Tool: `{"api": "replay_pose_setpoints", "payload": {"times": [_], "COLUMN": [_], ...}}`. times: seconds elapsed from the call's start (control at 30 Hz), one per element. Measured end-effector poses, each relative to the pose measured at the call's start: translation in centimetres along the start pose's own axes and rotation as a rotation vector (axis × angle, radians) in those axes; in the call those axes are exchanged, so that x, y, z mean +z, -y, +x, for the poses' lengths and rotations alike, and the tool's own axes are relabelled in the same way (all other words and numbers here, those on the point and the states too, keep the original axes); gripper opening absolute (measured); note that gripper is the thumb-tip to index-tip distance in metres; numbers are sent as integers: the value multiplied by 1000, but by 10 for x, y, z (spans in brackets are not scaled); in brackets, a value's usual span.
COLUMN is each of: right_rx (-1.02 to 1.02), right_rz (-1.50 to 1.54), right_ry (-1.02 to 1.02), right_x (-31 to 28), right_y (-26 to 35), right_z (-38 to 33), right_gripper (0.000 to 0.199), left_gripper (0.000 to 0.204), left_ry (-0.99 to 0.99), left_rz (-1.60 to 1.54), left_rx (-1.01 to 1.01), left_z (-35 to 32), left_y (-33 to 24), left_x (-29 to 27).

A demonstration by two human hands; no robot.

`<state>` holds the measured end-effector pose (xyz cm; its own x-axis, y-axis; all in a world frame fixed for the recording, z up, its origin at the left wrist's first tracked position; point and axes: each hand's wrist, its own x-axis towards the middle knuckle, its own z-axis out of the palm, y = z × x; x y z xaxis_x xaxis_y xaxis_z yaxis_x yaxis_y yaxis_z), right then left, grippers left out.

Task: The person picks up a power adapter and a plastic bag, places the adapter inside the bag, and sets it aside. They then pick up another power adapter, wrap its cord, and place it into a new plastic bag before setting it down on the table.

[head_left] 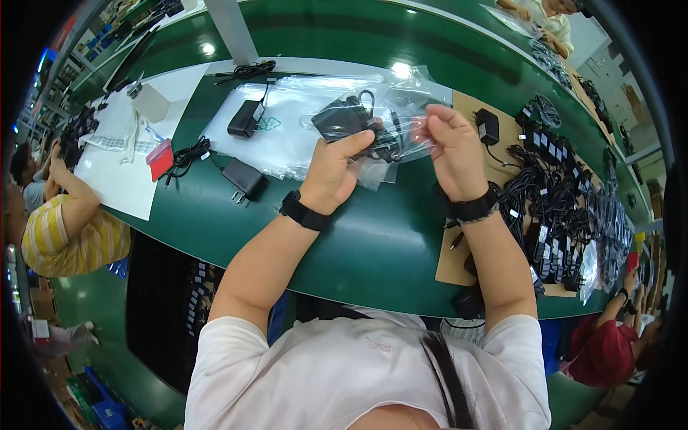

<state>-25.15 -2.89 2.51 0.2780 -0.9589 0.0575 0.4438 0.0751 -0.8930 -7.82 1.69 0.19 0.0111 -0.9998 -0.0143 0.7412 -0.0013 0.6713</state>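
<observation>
In front of me, above the green table (358,236), a black power adapter (340,120) with its coiled cable lies inside a clear plastic bag (416,89). My left hand (331,170) is closed around the bagged adapter, its thumb on top. At the bag's right end, my right hand (459,156) has its fingers curled at the film, pinching it. Flat clear bags (222,136) are stacked beyond my left hand, with another adapter (246,118) on top. A third adapter (244,179), prongs showing, rests on the table left of my wrist.
Many adapters and cables (548,208) cover a cardboard sheet (448,261) at the right, beside bagged ones (613,215). At the left are a red-topped small box (160,160), a coiled cable (188,156) and white paper (115,179). Other people work at left, right and far right.
</observation>
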Motion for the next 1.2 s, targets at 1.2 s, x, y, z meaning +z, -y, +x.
{"api": "replay_pose_setpoints", "payload": {"times": [1.2], "right_rx": [349], "right_rz": [-133], "right_ry": [121], "right_x": [33], "right_y": [-16], "right_z": [-26], "right_gripper": [29], "left_gripper": [39], "left_ry": [-260], "left_rz": [720], "left_rx": [365], "left_z": [-12], "left_y": [-8], "left_x": [4]}}
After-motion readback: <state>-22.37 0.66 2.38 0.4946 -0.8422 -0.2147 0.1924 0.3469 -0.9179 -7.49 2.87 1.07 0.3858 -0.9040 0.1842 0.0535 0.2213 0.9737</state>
